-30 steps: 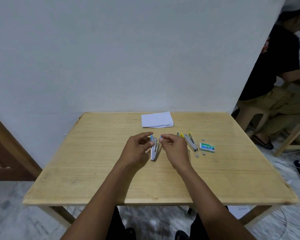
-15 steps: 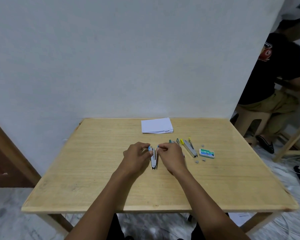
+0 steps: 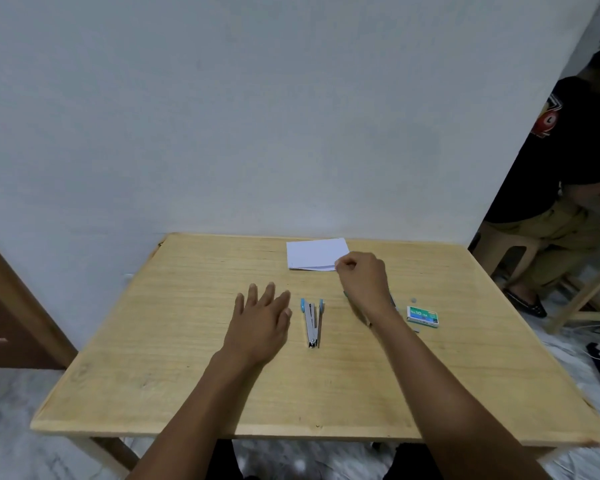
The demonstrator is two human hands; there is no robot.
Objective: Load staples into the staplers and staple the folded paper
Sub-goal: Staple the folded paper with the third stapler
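Left hand: palm down just over the table, fingers straight and spread wide, holding nothing; it lies just left of the blue stapler, not touching it.
Right hand: reaches to the far side, fingers curled in narrow, thumb and forefinger tips at the near right corner of the folded paper; I cannot tell whether they pinch that corner or only touch it.
Folded paper: white, flat on the table near its far edge, middle of the scene, against the wall side.
Blue stapler: lies on the table between the two hands, swung open in a narrow V; the hinge points near, the two blue-tipped ends point far. No hand holds it.
Second stapler: mostly hidden under the right wrist; only a thin grey sliver shows at the wrist's right edge.
Staple box: green and white, shut, right of the right wrist, near the second stapler.
Loose bits: a small grey piece lies just beyond the box.
Background: a seated person in a black shirt, far right, past the wall's edge.
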